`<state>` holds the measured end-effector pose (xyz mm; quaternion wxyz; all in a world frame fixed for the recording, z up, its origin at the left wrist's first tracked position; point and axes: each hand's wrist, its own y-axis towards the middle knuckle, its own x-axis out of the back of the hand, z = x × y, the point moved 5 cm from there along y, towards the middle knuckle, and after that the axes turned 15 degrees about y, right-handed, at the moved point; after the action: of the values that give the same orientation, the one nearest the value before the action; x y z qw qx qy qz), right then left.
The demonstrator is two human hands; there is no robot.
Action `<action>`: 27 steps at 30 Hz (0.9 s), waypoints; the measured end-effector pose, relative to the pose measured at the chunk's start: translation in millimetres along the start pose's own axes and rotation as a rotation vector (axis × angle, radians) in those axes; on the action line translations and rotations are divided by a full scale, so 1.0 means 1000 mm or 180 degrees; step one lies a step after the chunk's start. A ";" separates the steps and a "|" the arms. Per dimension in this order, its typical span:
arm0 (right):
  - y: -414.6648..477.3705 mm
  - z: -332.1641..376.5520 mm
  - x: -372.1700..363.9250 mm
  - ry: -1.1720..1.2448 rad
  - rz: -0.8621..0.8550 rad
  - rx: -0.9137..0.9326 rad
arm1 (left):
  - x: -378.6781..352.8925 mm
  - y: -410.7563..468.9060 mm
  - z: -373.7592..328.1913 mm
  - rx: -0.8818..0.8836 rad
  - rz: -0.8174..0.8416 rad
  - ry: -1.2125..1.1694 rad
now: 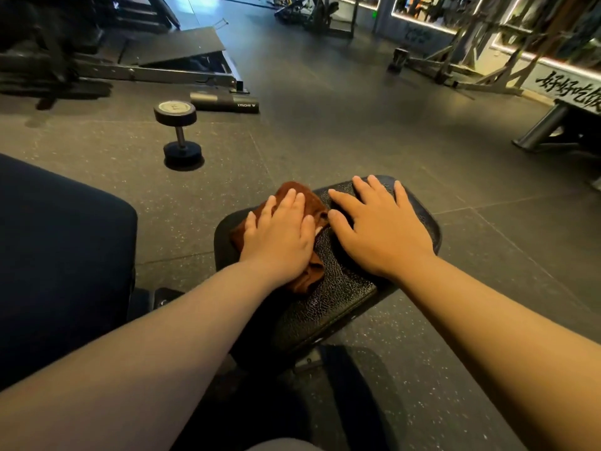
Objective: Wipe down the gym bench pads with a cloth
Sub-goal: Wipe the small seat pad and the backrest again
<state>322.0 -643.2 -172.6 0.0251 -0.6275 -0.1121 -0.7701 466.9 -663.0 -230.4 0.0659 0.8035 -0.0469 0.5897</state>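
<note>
A small black bench pad point(341, 288) with a cracked, shiny surface lies in the middle of the view. A brown cloth point(310, 198) is crumpled on its left half. My left hand point(279, 236) lies flat on top of the cloth, fingers spread, pressing it onto the pad. My right hand point(380, 229) rests palm down on the bare right half of the pad, fingers apart, its thumb touching the cloth's edge. A larger dark pad point(61, 255) of the same bench fills the left side.
A black dumbbell point(179, 131) stands on end on the rubber floor beyond the pads. Behind it sits a low machine frame point(182, 70) with a black roller point(224, 102). Racks point(487, 60) and a bench leg point(546, 125) line the right side.
</note>
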 end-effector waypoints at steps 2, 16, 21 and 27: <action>-0.001 0.000 0.000 -0.0010 0.0013 0.0002 | 0.001 -0.015 -0.007 -0.0087 -0.0096 0.0012; -0.003 0.003 0.002 -0.0124 0.0076 -0.0025 | 0.002 -0.039 -0.007 0.0109 -0.0209 -0.0140; -0.003 0.002 0.002 -0.0122 0.0088 -0.0006 | -0.005 -0.075 0.010 -0.0078 -0.0402 -0.0374; -0.003 0.003 0.001 -0.0115 0.0112 0.0032 | -0.004 -0.019 0.028 0.0928 -0.0140 -0.0328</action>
<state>324.0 -639.9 -171.2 0.0398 -0.6430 -0.1053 -0.7576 495.5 -648.3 -243.1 -0.0411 0.8346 0.0536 0.5467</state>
